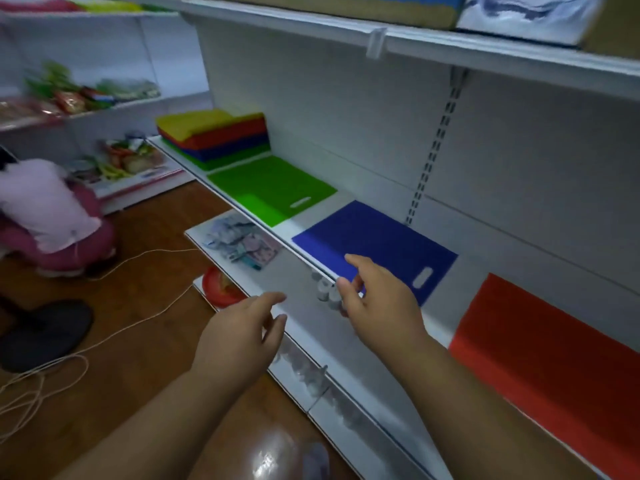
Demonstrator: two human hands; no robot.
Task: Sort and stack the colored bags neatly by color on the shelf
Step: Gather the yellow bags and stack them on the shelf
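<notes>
Blue flat plastic bag [377, 244]: right hand [377, 306] pinches its near edge; left hand [239, 337] hangs relaxed, holding nothing. Square it before adding more blues.

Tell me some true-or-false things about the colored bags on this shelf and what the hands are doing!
1. The blue bag lies flat between the green bag and the red bag. True.
2. The mixed stack at the far end of the shelf has a yellow bag on top. True.
3. The right hand is holding the red bag. False: its fingers are at the near corner of the blue bag; the red one is untouched.
4. The left hand carries a green bag. False: it holds nothing and hovers in front of the shelf with loose fingers.
5. The green bag has a cut-out handle slot. True.
</notes>
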